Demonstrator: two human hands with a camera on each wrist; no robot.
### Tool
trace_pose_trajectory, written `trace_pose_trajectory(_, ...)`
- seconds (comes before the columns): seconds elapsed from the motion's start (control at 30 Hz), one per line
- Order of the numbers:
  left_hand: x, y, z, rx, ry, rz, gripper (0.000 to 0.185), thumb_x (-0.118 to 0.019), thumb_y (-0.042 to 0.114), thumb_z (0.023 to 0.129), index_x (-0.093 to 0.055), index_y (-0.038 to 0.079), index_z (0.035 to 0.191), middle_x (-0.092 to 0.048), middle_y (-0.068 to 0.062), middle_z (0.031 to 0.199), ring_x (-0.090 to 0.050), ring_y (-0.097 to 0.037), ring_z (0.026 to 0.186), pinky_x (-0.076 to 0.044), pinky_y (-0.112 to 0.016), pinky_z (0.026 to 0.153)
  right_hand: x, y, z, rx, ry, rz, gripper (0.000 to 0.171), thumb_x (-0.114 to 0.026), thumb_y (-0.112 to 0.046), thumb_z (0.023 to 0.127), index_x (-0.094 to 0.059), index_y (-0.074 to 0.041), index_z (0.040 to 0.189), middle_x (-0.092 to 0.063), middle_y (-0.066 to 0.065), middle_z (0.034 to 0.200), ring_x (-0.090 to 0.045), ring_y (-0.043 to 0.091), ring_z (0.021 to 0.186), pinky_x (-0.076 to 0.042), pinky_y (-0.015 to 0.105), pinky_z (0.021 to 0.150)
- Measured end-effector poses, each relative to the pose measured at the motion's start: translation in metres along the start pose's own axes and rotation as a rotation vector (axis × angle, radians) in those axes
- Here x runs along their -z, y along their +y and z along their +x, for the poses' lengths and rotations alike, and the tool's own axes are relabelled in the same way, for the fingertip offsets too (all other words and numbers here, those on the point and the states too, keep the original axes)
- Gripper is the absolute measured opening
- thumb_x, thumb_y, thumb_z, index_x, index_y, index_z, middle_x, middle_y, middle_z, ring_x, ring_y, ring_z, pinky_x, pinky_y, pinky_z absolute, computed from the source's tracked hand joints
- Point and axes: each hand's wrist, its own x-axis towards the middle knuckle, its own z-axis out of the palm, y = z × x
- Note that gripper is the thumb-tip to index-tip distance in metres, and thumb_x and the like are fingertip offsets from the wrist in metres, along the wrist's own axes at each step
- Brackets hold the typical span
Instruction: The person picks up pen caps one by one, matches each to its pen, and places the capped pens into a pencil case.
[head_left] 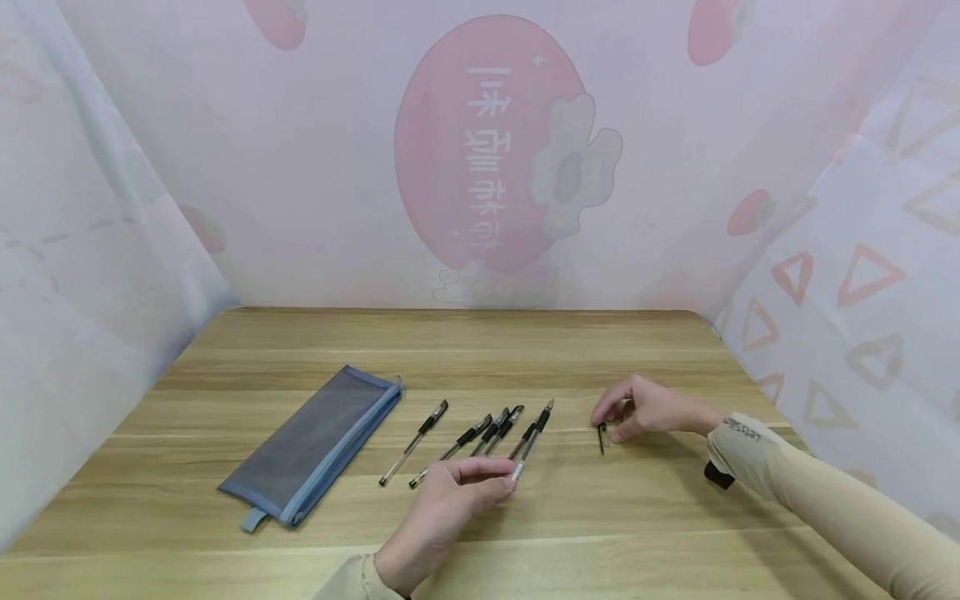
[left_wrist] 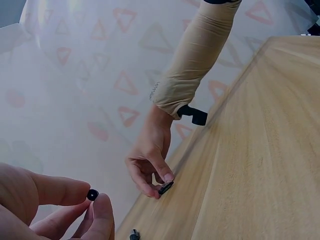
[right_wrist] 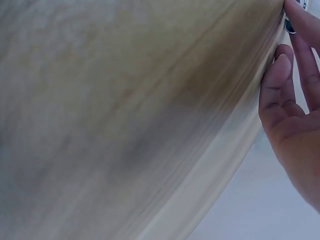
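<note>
Pinching a light, stiff, slippery pen (head_left: pixel 528 443) near its end, the left hand (head_left: pixel 442 508) steadies it while the right hand (head_left: pixel 641 408) nips the tiny cap (head_left: pixel 602 433) on the counter (head_left: pixel 600 350).

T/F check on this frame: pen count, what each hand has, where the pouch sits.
1. The left hand pinches the rear end of an uncapped clear-barrelled pen. True.
2. The right hand holds a pencil. False: it pinches a small black pen cap against the wooden table.
3. The blue mesh zip pouch lies to the right of the pens. False: to their left.
4. The pouch lies flat on the table. True.
</note>
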Motion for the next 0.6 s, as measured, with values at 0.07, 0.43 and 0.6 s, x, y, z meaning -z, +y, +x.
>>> trace_pose_trajectory(0.07,0.0005,0.0003,-0.0004,0.01,0.001,0.001,0.026,-0.078,0.007,0.084,-0.074,0.0,0.108,-0.071,-0.011,0.106,-0.068,-0.019,0.09,-0.055,-0.03,0.078,0.0,-0.0006,-0.0003,-0.012,0.002,-0.003,0.029,-0.082,-0.005,0.079,-0.075,-0.008,0.107,-0.071,0.005,0.105,-0.062,0.03,0.089,-0.054,0.037,0.076)
trace_pose_trajectory(0.43,0.0016,0.0015,-0.0018,0.016,0.002,-0.038,0.026,-0.077,0.004,0.082,-0.073,-0.002,0.108,-0.071,-0.014,0.105,-0.069,-0.02,0.089,-0.055,-0.029,0.079,-0.001,0.0011,0.0012,0.062,-0.011,-0.013,0.021,-0.081,-0.006,0.08,-0.076,-0.007,0.1,-0.071,0.007,0.1,-0.062,0.026,0.083,-0.054,0.031,0.068)
trace_pose_trajectory(0.6,0.0015,0.0013,-0.002,0.027,0.004,-0.045,0.027,-0.078,0.005,0.083,-0.073,-0.002,0.108,-0.071,-0.013,0.104,-0.068,-0.018,0.088,-0.055,-0.03,0.079,-0.0008,0.0024,0.0031,0.111,-0.017,-0.021,0.018,-0.081,-0.009,0.081,-0.077,-0.008,0.098,-0.071,0.006,0.098,-0.061,0.022,0.08,-0.053,0.029,0.065)
